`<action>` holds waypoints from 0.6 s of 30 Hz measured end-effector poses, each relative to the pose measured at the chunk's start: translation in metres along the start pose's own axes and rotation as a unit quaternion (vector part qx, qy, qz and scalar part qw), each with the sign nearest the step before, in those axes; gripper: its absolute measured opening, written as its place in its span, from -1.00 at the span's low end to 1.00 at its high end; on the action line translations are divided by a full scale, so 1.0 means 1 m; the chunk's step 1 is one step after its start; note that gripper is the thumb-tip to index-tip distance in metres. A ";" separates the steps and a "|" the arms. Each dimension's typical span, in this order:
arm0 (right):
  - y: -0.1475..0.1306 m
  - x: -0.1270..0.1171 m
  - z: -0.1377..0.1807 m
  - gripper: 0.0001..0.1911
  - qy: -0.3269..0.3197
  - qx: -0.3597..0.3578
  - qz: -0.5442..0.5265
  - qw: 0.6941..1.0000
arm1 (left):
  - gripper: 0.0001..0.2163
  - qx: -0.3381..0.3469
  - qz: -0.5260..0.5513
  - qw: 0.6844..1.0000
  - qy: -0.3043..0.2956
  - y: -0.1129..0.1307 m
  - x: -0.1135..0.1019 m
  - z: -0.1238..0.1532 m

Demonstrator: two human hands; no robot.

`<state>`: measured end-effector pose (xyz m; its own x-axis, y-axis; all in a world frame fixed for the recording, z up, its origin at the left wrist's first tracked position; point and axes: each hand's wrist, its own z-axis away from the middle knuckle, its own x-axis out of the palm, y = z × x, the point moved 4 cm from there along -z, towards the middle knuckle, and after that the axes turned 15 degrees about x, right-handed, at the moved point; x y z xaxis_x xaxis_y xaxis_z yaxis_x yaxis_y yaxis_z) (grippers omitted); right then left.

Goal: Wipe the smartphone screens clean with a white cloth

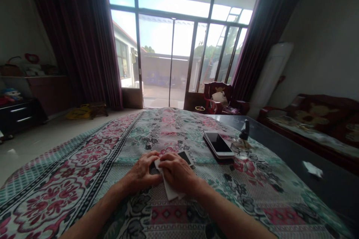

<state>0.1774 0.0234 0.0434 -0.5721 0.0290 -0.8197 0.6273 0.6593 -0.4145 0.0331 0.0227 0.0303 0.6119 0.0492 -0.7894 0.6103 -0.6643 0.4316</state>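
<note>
Both hands rest together on a floral cloth [84, 164] covering the table. My left hand [142, 173] is closed on the left end of a small phone [186, 156] lying flat, whose right end pokes out past my fingers. My right hand [177, 173] presses a white wipe [170, 192] onto the phone's screen, fingers curled over it. The wipe's lower corner hangs out below that hand. Most of the phone is hidden under my hands.
A larger white phone [219, 144] lies on a dark one to the right, beside a small glass bottle [242, 142]. A crumpled white tissue [313, 168] sits on the bare dark tabletop [308, 157]. A sofa [314, 119], a red chair [217, 97] and glass doors [171, 63] stand behind.
</note>
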 end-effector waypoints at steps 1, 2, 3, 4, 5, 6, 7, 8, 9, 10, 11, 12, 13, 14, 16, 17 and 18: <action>0.007 -0.003 -0.001 -0.75 0.011 0.018 -0.002 1.000 | -0.58 -0.001 -0.002 1.000 -0.003 -0.001 0.000 0.000; 0.016 -0.006 -0.002 -0.75 0.023 0.040 -0.002 0.999 | -0.58 -0.003 -0.004 1.000 -0.005 -0.001 0.001 0.000; 0.025 -0.011 -0.002 -0.76 0.036 0.063 -0.001 0.997 | -0.58 -0.005 -0.006 1.000 -0.005 -0.002 0.001 0.001; 0.034 -0.015 -0.002 -0.76 0.046 0.084 0.001 0.995 | -0.57 -0.008 -0.009 1.000 -0.004 -0.002 0.001 0.001; 0.042 -0.020 -0.001 -0.76 0.056 0.104 0.003 0.993 | -0.56 -0.009 -0.011 1.000 -0.003 -0.002 0.001 0.001; 0.050 -0.025 0.000 -0.76 0.066 0.124 0.005 0.990 | -0.56 -0.009 -0.012 1.000 -0.002 -0.002 0.002 0.002; 0.056 -0.029 0.001 -0.75 0.074 0.143 0.005 0.987 | -0.55 -0.008 -0.013 1.000 0.000 -0.002 0.002 0.002; 0.061 -0.033 0.002 -0.75 0.082 0.159 0.006 0.984 | -0.54 -0.007 -0.014 1.000 0.003 -0.002 0.002 0.002; 0.064 -0.035 0.004 -0.75 0.089 0.170 0.007 0.981 | -0.54 -0.006 -0.015 1.000 0.005 -0.002 0.002 0.002; 0.064 -0.037 0.005 -0.75 0.094 0.175 0.008 0.980 | -0.54 -0.006 -0.015 1.000 0.006 -0.002 0.002 0.002; 0.063 -0.037 0.006 -0.75 0.098 0.172 0.011 0.980 | -0.54 -0.006 -0.016 1.000 0.005 -0.001 0.002 0.002; 0.059 -0.035 0.007 -0.75 0.100 0.165 0.015 0.981 | -0.54 -0.006 -0.017 1.000 0.003 -0.001 0.002 0.002; 0.054 -0.033 0.008 -0.75 0.099 0.153 0.019 0.983 | -0.53 -0.005 -0.019 1.000 0.000 0.000 0.002 0.002; 0.048 -0.029 0.009 -0.76 0.096 0.140 0.022 0.985 | -0.53 -0.005 -0.021 1.000 -0.003 0.000 0.002 0.001; 0.034 -0.021 0.010 -0.77 0.082 0.109 0.021 0.990 | -0.51 -0.008 -0.025 1.000 -0.006 0.000 0.002 0.001; 0.027 -0.016 0.010 -0.78 0.075 0.093 0.018 0.993 | -0.51 -0.010 -0.027 1.000 -0.007 0.000 0.002 0.001; 0.021 -0.012 0.011 -0.80 0.066 0.076 0.014 0.995 | -0.50 -0.013 -0.028 0.999 -0.009 0.000 0.002 0.001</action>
<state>0.2034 0.0288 0.0401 -0.6122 0.1508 -0.7762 0.7105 0.5358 -0.4562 0.0341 0.0222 0.0280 0.5676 0.0724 -0.8201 0.6565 -0.6410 0.3978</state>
